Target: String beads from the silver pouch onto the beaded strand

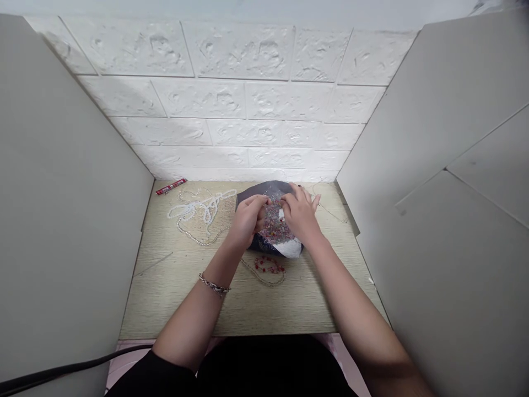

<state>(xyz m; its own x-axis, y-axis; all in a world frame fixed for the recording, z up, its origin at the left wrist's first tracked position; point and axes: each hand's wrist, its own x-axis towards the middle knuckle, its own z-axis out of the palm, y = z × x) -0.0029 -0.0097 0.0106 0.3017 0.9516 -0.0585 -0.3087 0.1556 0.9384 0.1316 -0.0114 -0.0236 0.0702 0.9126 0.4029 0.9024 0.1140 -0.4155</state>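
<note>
Both my hands work over a dark plate [264, 190] piled with small pink and mixed-colour beads [275, 227] at the back middle of the wooden table [185, 298]. My left hand [247, 219] is curled in a pinch above the beads, and I cannot make out what its fingertips hold. My right hand [301, 212] rests beside it, fingers bent and pinched toward the left hand; what it grips is too small to name. A silver bracelet [214, 285] sits on my left wrist.
White pearl strands [198, 212] lie tangled to the left of the plate. A short string with red beads [268, 268] lies in front of it. A red packet [171, 186] sits at the back left. Grey panels wall both sides; a black cable [61, 370] runs at lower left.
</note>
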